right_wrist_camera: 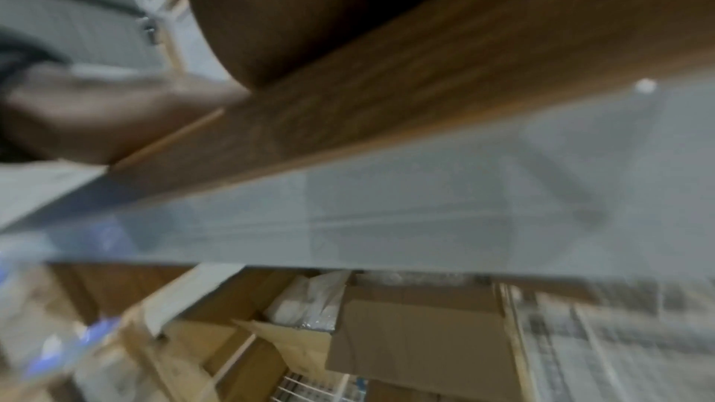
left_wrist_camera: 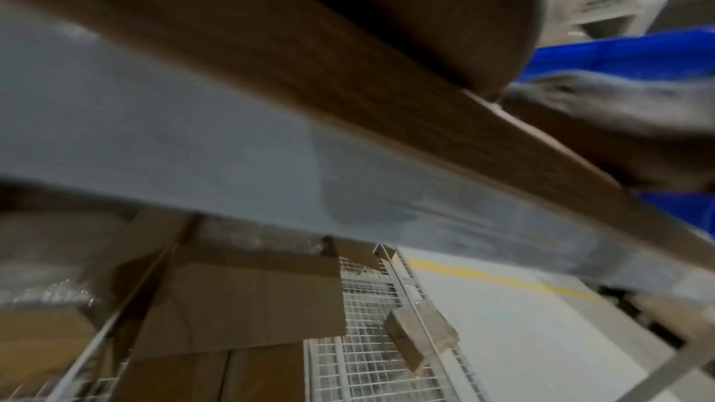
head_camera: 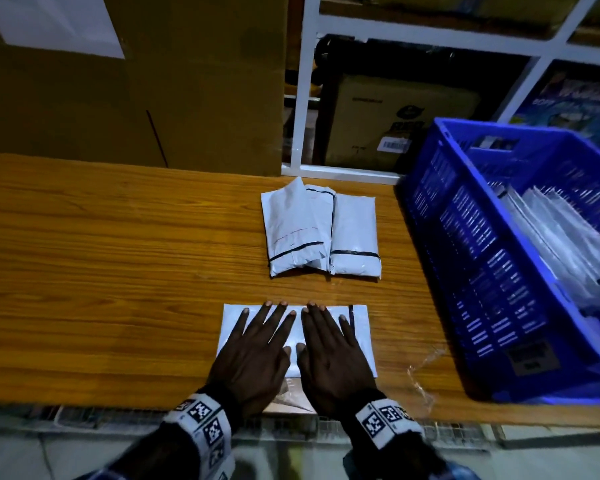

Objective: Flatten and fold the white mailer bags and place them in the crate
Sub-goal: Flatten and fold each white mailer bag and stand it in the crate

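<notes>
A flat white mailer bag (head_camera: pixel 362 336) lies on the wooden table (head_camera: pixel 118 265) near its front edge. Both my hands press on it side by side, palms down, fingers straight and spread: the left hand (head_camera: pixel 257 344) on its left half, the right hand (head_camera: pixel 329 344) on its right half. Two folded white mailer bags (head_camera: pixel 321 226) with dark stripes lie farther back on the table. The blue crate (head_camera: pixel 506 258) stands at the right with several white bags (head_camera: pixel 565 237) inside. Both wrist views are blurred and show only the table's front edge (left_wrist_camera: pixel 348 78) and palm.
A big cardboard box (head_camera: pixel 136 81) stands at the back left of the table. White shelving (head_camera: pixel 302 98) with boxes is behind. A crumpled clear plastic scrap (head_camera: pixel 426 372) lies beside the crate. Cardboard boxes (left_wrist_camera: pixel 240 301) and wire mesh sit under the table.
</notes>
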